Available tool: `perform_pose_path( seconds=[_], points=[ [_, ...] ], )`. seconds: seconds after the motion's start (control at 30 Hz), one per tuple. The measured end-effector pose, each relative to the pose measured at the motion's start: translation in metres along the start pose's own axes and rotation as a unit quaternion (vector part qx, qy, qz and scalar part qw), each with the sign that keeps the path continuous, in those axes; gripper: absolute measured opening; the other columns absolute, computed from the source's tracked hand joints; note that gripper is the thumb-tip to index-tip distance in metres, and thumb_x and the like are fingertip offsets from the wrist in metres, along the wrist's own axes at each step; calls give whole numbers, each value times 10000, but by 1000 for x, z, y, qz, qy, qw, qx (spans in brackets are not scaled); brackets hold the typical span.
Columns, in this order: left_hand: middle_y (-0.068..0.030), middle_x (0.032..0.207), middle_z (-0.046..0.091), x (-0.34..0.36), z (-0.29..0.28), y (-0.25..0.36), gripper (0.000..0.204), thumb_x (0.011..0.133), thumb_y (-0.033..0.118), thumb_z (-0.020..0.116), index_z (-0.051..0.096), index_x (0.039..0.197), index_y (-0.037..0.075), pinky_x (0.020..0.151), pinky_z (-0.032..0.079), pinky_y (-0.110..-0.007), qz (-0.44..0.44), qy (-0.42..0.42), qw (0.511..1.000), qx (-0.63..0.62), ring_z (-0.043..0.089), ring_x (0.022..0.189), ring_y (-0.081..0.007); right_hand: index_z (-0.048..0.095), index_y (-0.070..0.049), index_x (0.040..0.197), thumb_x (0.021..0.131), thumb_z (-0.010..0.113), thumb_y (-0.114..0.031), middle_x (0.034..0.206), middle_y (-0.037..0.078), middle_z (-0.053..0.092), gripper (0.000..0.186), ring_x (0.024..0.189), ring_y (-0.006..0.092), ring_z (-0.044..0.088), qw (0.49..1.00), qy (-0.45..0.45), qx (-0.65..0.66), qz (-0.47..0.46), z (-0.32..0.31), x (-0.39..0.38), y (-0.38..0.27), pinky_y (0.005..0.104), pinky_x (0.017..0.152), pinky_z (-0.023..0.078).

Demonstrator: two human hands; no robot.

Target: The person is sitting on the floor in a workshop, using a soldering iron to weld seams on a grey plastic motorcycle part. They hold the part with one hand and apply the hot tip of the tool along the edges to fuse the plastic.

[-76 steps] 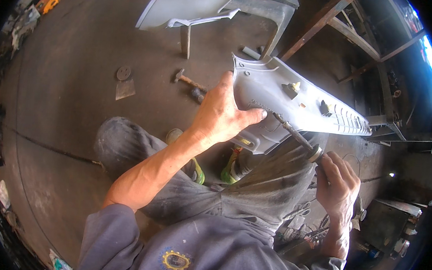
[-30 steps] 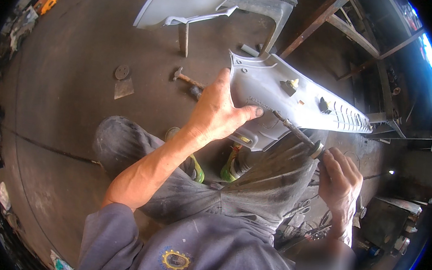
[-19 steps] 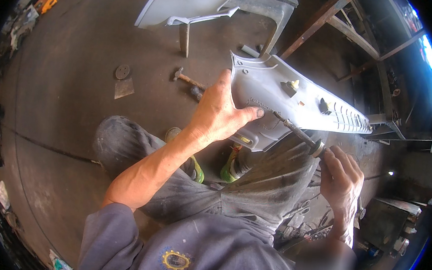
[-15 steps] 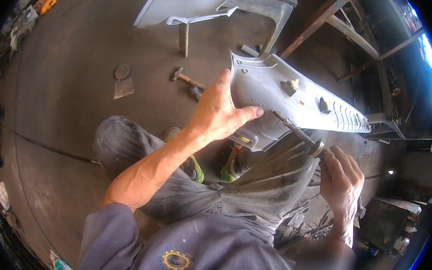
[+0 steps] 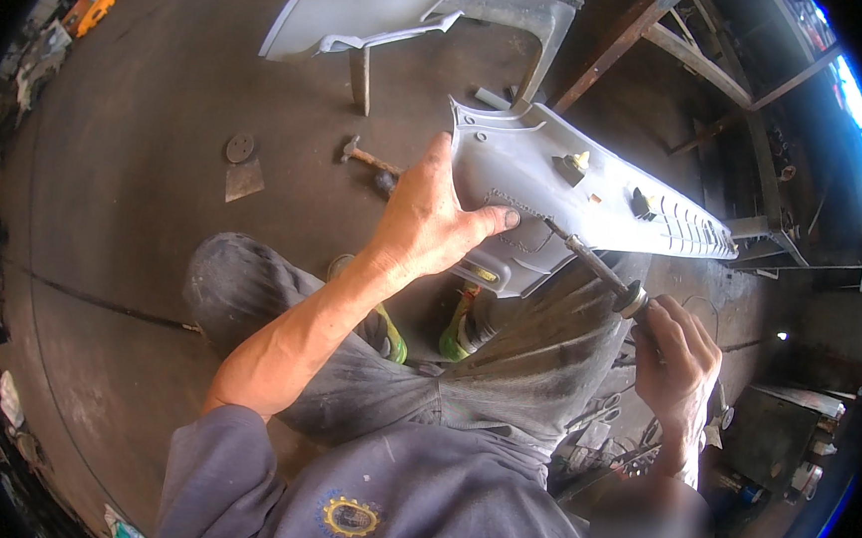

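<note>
A light grey plastic trim panel (image 5: 531, 164) lies over my lap, its ribbed narrow end pointing right. My left hand (image 5: 423, 213) is closed on its left edge, with the thumb pressed flat on the upper face. My right hand (image 5: 680, 358) wraps round the handle of a soldering iron (image 5: 603, 269). The iron slants up and left, and its thin tip meets the panel just right of my left thumb. Lines of small dark marks run across the panel around the thumb and tip. Two clip mounts stand up from the panel farther right.
Beyond the panel, another grey trim piece (image 5: 369, 10) rests on a grey plastic stool (image 5: 538, 27). A hammer (image 5: 364, 154) and a round disc (image 5: 240, 147) lie on the floor. Rusty metal framing (image 5: 621, 47) stands at the far right. Scissors (image 5: 596, 411) and loose tools lie beside my right leg.
The soldering iron's tip has shifted slightly right along the panel, away from my left thumb. Both hands keep their holds. The whole view has drifted a little.
</note>
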State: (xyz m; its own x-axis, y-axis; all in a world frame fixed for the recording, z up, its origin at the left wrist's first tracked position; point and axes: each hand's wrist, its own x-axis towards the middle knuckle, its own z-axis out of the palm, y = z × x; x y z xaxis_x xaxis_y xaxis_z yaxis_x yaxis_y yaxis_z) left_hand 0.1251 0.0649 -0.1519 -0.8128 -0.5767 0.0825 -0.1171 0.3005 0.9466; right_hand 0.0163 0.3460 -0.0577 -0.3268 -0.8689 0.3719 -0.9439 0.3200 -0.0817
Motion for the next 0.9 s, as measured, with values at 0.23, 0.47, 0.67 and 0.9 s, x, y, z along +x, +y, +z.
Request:
perform_pose_path(
  seconds=[0.23, 0.47, 0.67, 0.9],
  points=[
    [-268, 1127, 671, 0, -1, 2, 671, 710, 202, 901, 524, 1203, -53, 951, 521, -443, -27, -14, 999, -26, 670, 1067, -393, 669, -69, 1054, 726, 752, 40, 985, 95, 714, 356, 759, 281, 700, 1000, -20, -4, 4, 3, 1, 1, 371, 656, 565],
    [-237, 1054, 692, -2, 1, -3, 656, 713, 219, 896, 535, 1191, -49, 893, 541, -415, -1, 2, 1000, -15, 699, 955, -347, 669, -67, 1062, 727, 746, 39, 977, 97, 705, 359, 766, 294, 697, 999, -30, -15, 8, 3, 1, 0, 378, 655, 564],
    [-162, 928, 738, 1, 0, -13, 559, 696, 142, 878, 605, 1145, -47, 801, 570, -346, -56, -31, 987, -145, 714, 822, -224, 659, -11, 1108, 758, 741, 38, 1039, 129, 693, 363, 812, 247, 708, 966, -59, 166, 188, -6, -21, -4, 329, 727, 556],
    [-135, 985, 757, 2, -6, -4, 425, 697, 20, 841, 681, 1085, -45, 837, 572, -326, -109, -62, 970, -210, 711, 881, -189, 453, 4, 1360, 1032, 576, -78, 1165, 125, 682, 360, 1025, 150, 634, 727, -10, 539, 425, 25, -72, -49, 304, 899, 514]
  ],
)
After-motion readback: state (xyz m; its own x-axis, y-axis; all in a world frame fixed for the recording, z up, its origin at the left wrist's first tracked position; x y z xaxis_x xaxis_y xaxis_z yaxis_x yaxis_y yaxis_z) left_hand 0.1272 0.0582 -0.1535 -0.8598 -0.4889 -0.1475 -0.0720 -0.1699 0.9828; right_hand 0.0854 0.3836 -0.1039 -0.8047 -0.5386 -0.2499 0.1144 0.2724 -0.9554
